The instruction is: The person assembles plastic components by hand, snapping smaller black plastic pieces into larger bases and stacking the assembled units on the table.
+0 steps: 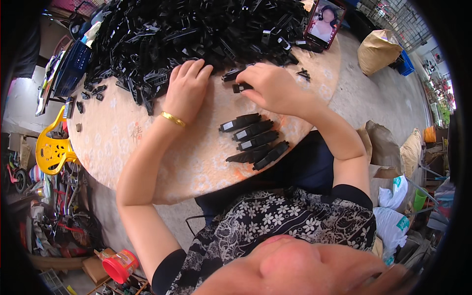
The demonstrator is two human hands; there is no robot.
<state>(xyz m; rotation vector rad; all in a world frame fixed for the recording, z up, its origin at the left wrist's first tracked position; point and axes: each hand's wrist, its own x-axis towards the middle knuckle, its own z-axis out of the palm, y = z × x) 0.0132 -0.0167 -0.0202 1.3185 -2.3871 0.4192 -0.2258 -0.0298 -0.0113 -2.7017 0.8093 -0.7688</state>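
- Head view, upper centre: right hand (273, 88) pinches a black part (240, 88).
- Left hand (188, 91), fingers curled at the heap (191, 37), grip unclear.
- Centre: five black pieces (256, 141), seemingly done.
- Top: large heap, apparently left.

"What stands around here?"

"A round table (110, 120) with a pale floral top, and a yellow plastic chair (48, 156) near its left edge."

"And the floor (376, 101)?"

"Grey (it looks like concrete), with a brown sack (377, 53) standing on it at right."

"Anything further off?"

"A wire lattice (393, 18) at upper right; at lower left, mixed clutter (73, 216) and a red bucket (117, 268)."
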